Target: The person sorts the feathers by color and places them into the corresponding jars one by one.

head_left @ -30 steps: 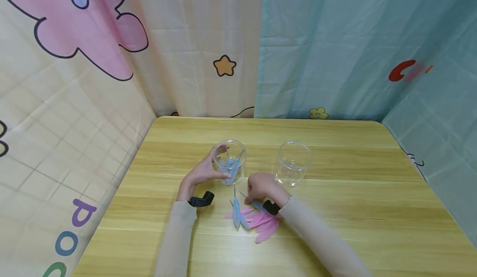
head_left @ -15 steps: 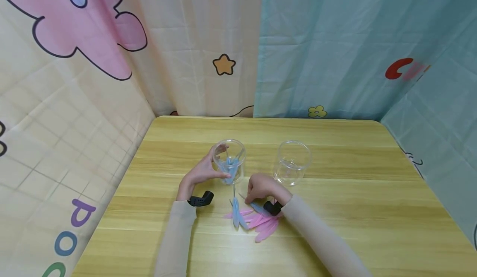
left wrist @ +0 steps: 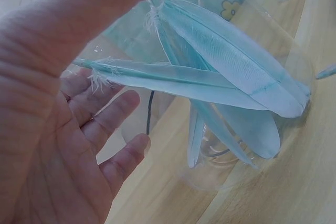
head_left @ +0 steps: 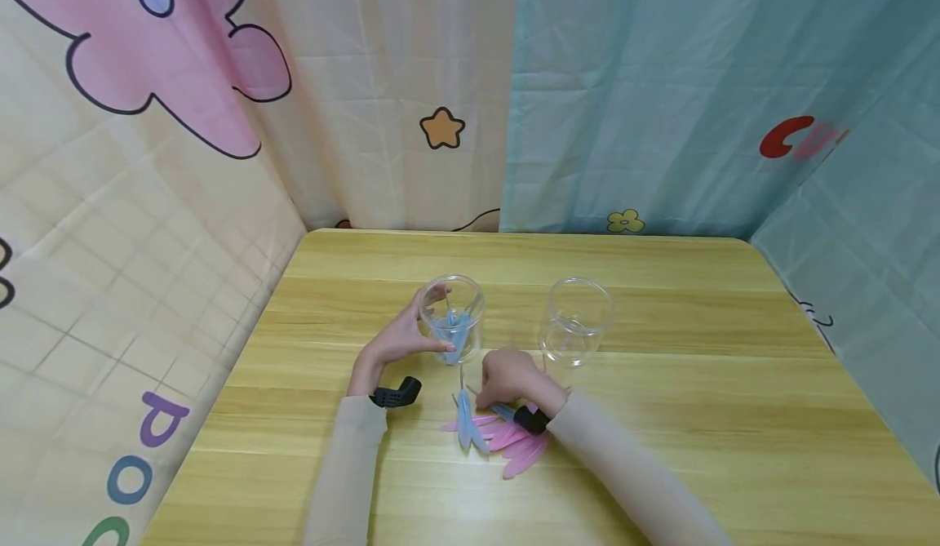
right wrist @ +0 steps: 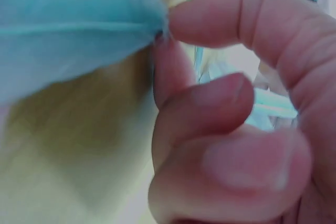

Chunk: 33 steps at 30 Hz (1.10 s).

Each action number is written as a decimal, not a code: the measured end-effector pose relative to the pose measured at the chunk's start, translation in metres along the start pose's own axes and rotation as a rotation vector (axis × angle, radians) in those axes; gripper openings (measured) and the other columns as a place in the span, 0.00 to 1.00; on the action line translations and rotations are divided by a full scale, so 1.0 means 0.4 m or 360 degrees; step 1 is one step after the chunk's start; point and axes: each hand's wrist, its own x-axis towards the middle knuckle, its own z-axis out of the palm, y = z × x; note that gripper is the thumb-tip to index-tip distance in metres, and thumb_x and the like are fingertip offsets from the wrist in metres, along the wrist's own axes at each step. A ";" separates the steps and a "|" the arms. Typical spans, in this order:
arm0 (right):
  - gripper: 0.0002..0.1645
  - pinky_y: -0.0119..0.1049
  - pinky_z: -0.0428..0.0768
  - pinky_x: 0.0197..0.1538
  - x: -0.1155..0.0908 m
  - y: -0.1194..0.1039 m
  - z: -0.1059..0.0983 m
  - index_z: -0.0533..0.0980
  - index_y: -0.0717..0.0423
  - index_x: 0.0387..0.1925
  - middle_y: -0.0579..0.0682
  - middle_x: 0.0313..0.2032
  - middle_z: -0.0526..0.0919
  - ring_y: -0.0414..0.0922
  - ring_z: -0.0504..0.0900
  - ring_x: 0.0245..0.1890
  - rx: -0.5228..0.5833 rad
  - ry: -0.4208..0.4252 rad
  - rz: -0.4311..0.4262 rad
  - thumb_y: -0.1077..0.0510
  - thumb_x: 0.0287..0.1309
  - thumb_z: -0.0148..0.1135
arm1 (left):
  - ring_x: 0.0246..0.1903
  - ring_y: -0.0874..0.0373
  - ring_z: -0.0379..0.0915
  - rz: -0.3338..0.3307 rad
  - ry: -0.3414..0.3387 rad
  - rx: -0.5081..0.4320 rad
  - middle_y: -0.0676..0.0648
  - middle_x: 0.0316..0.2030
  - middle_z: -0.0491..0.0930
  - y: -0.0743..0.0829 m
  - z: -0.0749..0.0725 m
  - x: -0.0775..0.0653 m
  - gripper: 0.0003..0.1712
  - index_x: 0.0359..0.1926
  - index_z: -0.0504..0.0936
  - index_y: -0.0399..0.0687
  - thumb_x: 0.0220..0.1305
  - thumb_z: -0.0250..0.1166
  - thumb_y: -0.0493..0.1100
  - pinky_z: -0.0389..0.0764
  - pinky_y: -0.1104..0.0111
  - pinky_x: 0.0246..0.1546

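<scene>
My left hand (head_left: 400, 338) holds a clear glass cup (head_left: 472, 332) from its left side, thumb in front and fingers round the back. Several light blue feathers (left wrist: 231, 56) stand and lean inside the cup, seen large in the left wrist view. Between thumb and index fingertip, my right hand (head_left: 508, 376) pinches the quill end of a blue feather (right wrist: 68, 27), low over the table; its other fingers are curled in. Just left of it lie more blue feathers (head_left: 464, 425). Several pink feathers (head_left: 525, 453) are spread below the right wrist, partly hidden by it.
A second clear glass cup (head_left: 577, 323) stands to the right, beyond the right hand, with no feathers in it. The wooden table (head_left: 698, 399) has its far edge against printed curtains (head_left: 624, 105).
The right hand has shifted slightly left and toward the body, with the blue feather at its fingertips. The left hand and both cups have stayed in place.
</scene>
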 end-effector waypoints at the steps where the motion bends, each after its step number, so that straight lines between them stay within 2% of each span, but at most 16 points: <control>1: 0.12 0.34 0.66 0.18 0.000 -0.003 0.002 0.73 0.45 0.09 0.38 0.12 0.71 0.38 0.68 0.16 -0.0016 0.0016 0.0002 0.52 0.32 0.70 | 0.68 0.45 0.47 0.0000 0.0001 0.0000 0.37 0.69 0.53 -0.001 0.000 0.000 0.58 0.72 0.47 0.42 0.48 0.76 0.37 0.51 0.48 0.64; 7: 0.14 0.35 0.67 0.19 0.002 -0.010 0.012 0.72 0.45 0.09 0.39 0.12 0.71 0.39 0.68 0.16 -0.0061 0.0067 0.0027 0.51 0.32 0.70 | 0.68 0.44 0.47 0.0013 -0.0003 0.0001 0.37 0.68 0.53 0.001 0.001 -0.003 0.57 0.72 0.47 0.40 0.48 0.75 0.36 0.51 0.48 0.64; 12: 0.15 0.31 0.62 0.17 -0.002 0.005 -0.004 0.70 0.46 0.07 0.37 0.09 0.66 0.37 0.65 0.13 0.0117 0.0006 -0.0002 0.53 0.36 0.68 | 0.68 0.44 0.47 0.0012 -0.0004 0.0007 0.36 0.69 0.53 0.006 0.002 -0.004 0.57 0.72 0.47 0.39 0.48 0.75 0.36 0.51 0.47 0.64; 16: 0.20 0.28 0.57 0.16 0.000 0.028 -0.028 0.66 0.47 0.06 0.37 0.08 0.60 0.34 0.59 0.11 0.0384 -0.0049 -0.0115 0.56 0.44 0.64 | 0.68 0.42 0.47 0.0024 0.0002 0.0009 0.35 0.68 0.53 0.004 0.000 -0.003 0.57 0.72 0.47 0.39 0.48 0.75 0.36 0.51 0.46 0.63; 18: 0.18 0.27 0.58 0.16 0.000 0.042 -0.041 0.68 0.48 0.09 0.37 0.09 0.61 0.34 0.59 0.11 0.0566 -0.0067 -0.0169 0.57 0.47 0.63 | 0.68 0.42 0.47 0.0032 0.0003 0.0009 0.35 0.68 0.53 0.003 -0.001 -0.002 0.57 0.72 0.47 0.39 0.48 0.75 0.36 0.51 0.46 0.63; 22: 0.06 0.28 0.62 0.17 -0.004 0.065 -0.081 0.76 0.55 0.21 0.42 0.15 0.67 0.36 0.64 0.13 0.0996 -0.0094 -0.0222 0.60 0.51 0.59 | 0.68 0.42 0.47 0.0030 0.0001 0.0013 0.35 0.68 0.53 0.001 -0.002 -0.001 0.58 0.72 0.47 0.40 0.48 0.76 0.37 0.51 0.46 0.63; 24: 0.05 0.29 0.64 0.18 -0.007 0.072 -0.109 0.77 0.59 0.27 0.45 0.17 0.70 0.38 0.66 0.13 0.1180 -0.0063 -0.0240 0.61 0.53 0.58 | 0.68 0.42 0.47 0.0027 0.0002 0.0011 0.36 0.68 0.53 0.001 -0.002 0.000 0.58 0.72 0.47 0.39 0.48 0.76 0.37 0.50 0.46 0.63; 28: 0.05 0.29 0.66 0.18 -0.005 0.073 -0.166 0.76 0.63 0.30 0.49 0.19 0.72 0.40 0.67 0.13 0.1443 0.0128 -0.0319 0.64 0.58 0.57 | 0.68 0.42 0.46 0.0027 0.0010 0.0003 0.36 0.69 0.53 0.001 -0.002 0.001 0.58 0.72 0.47 0.40 0.48 0.76 0.36 0.49 0.45 0.63; 33: 0.04 0.30 0.66 0.17 0.008 0.052 -0.214 0.76 0.65 0.30 0.51 0.19 0.74 0.43 0.70 0.13 0.1650 0.0558 -0.0395 0.65 0.59 0.59 | 0.68 0.43 0.47 0.0008 0.0004 -0.0009 0.36 0.69 0.53 -0.001 -0.001 -0.001 0.58 0.72 0.47 0.42 0.48 0.76 0.36 0.50 0.46 0.63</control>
